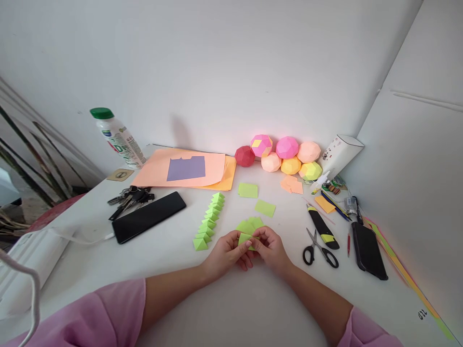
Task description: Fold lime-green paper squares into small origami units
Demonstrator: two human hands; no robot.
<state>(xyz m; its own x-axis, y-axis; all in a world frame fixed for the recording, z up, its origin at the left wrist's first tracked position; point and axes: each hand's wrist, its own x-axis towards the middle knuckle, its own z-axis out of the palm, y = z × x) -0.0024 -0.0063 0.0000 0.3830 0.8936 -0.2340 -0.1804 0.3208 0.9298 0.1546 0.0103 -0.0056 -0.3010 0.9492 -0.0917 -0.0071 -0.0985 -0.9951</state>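
Note:
Between my two hands is a small light-green paper square (pixel 245 238), gripped from both sides. My left hand (pixel 227 248) pinches its left and lower part with thumb and fingers. On the right side, the thumb and fingers of my right hand (pixel 272 248) close on the paper's edge. Just behind the hands lie several loose green paper squares (pixel 251 223), partly overlapping. A row of folded green paper pieces (pixel 207 222) runs away from me to the left of my left hand. Farther back are two more spots of flat green squares (pixel 248 190).
Scissors (pixel 320 248), a utility knife (pixel 323 226) and a black phone (pixel 369 250) lie at right. Paper balls (pixel 287 147) stand by the wall. At left are a power bank or phone (pixel 149 218), keys (pixel 132 197), paper sheets (pixel 152 173) and a bottle (pixel 119 140).

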